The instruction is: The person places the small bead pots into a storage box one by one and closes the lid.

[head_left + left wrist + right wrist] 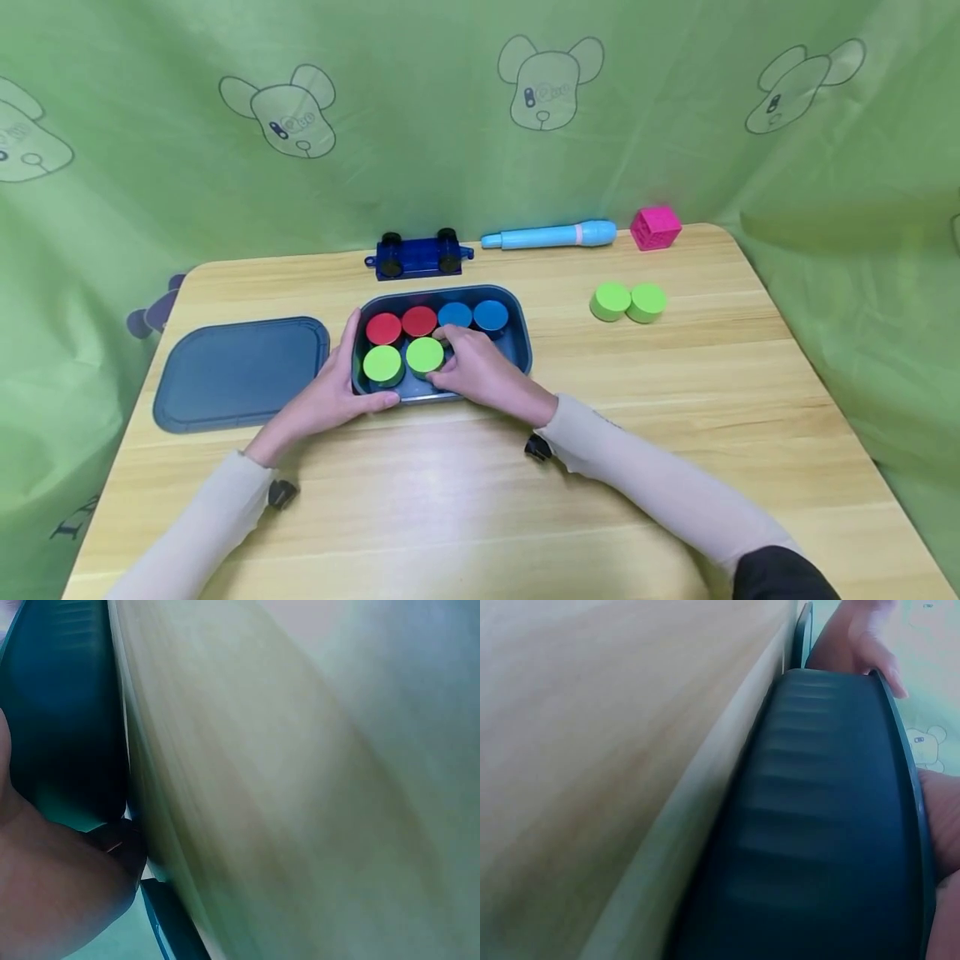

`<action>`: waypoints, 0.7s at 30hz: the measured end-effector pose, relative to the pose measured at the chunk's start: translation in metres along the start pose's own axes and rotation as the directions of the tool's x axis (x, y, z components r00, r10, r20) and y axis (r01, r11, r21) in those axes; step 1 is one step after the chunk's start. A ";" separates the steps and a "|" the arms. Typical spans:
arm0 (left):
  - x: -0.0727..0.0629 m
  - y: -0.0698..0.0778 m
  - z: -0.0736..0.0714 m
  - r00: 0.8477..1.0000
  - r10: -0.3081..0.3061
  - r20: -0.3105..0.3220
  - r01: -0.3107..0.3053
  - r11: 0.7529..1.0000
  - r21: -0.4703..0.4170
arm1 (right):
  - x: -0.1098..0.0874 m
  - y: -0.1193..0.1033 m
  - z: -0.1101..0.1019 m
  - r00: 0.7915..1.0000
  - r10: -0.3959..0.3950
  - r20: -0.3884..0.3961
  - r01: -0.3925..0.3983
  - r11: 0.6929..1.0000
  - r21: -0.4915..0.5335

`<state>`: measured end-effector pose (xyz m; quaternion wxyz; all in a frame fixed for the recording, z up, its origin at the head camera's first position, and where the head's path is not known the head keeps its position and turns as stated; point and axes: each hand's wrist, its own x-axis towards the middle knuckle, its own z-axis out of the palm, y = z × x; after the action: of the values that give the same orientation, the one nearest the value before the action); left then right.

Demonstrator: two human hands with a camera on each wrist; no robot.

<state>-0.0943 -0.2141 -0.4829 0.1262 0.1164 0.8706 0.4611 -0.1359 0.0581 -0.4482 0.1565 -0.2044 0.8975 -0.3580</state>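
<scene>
A dark blue-grey plastic box [525,350] stands in the middle of the table. My left hand [333,392] holds its left end, fingers along the side and thumb at the front rim. Between thumb and fingers, my right hand [480,367] pinches a green round block [425,356] inside the box. Left of that sits another green block [383,365]. Behind them are two red blocks [384,328] and two blue blocks [491,317]. The right wrist view shows the ribbed box wall [817,802] with the left hand [866,641] at its far end.
A dark flat lid [240,371] lies left of the box. Behind the box are a blue wheeled toy car base [417,257], a light-blue pen-like stick [547,237] and a pink cube [656,227]. Two green blocks [610,300] sit at the right. A green curtain [420,100] hangs behind.
</scene>
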 end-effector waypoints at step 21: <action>0.000 0.001 -0.002 1.000 -0.025 0.012 0.025 0.999 0.024 | -0.011 0.003 -0.008 0.994 -0.062 -0.087 0.074 0.988 0.136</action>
<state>-0.0950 -0.2145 -0.4808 0.1356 0.1099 0.8767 0.4483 -0.1305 0.0696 -0.4430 0.1208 -0.2086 0.8686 -0.4329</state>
